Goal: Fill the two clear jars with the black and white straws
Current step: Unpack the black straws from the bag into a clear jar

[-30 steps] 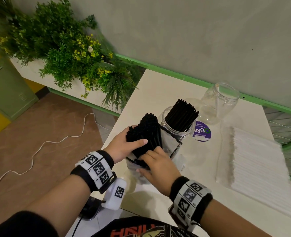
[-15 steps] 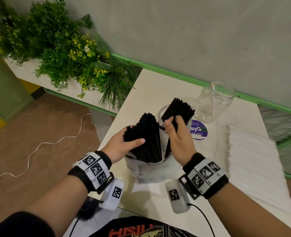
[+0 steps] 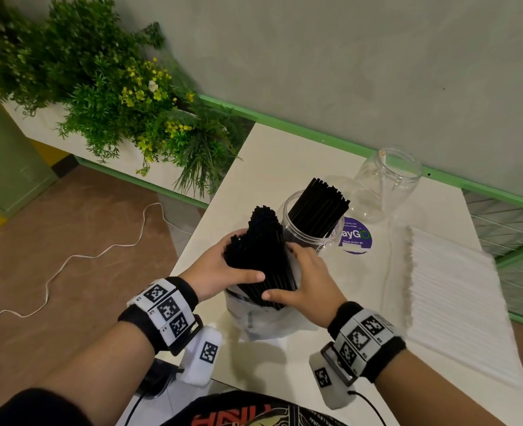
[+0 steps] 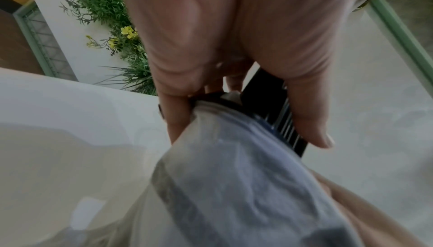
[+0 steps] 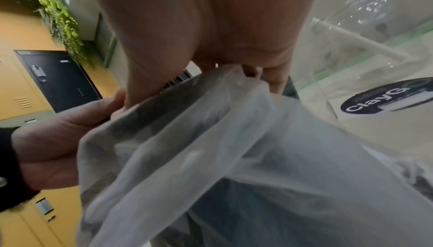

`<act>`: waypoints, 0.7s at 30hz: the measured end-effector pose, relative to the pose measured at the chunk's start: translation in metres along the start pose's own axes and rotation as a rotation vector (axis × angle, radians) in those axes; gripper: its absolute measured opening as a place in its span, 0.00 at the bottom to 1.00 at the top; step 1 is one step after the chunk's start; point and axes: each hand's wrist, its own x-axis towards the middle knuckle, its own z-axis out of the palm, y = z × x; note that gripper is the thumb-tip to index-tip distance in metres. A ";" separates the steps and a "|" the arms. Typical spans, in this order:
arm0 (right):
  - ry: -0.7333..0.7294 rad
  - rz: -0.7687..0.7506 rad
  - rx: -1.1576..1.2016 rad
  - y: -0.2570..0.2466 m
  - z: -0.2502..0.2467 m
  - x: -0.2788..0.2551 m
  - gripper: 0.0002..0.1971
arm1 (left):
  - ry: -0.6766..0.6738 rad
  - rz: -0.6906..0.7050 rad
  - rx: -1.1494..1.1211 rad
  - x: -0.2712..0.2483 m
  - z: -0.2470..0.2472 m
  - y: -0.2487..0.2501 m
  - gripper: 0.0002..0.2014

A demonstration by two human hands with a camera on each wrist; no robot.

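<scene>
Head view: a white table is seen against a grey wall, with a planter of green and yellow plants at its left. White straws are laid in a wide stack on the table's right side. A near jar holds black straws leaning upright; a far jar holds one pale straw. Between the jars and stack a purple round sticker is stuck, partly read as "ClayG" in the right wrist view. A bundle of black straws stands in a plastic bag just beside the near jar. The bundle is clasped from both sides: left hand and right hand, fingers wrapped behind, thumbs across the front.
</scene>
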 end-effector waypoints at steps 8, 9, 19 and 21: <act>0.013 -0.052 0.143 -0.013 0.011 0.020 0.54 | 0.051 0.117 -0.045 -0.003 0.004 0.009 0.34; 0.041 -0.060 0.131 -0.016 0.010 0.021 0.52 | 0.070 0.140 -0.047 -0.003 0.002 0.011 0.34; 0.107 -0.060 -0.190 -0.028 0.005 0.023 0.46 | -0.003 0.028 0.054 0.003 -0.014 0.006 0.54; 0.085 -0.053 -0.159 -0.028 0.006 0.024 0.43 | -0.038 0.028 0.031 0.003 -0.013 0.007 0.49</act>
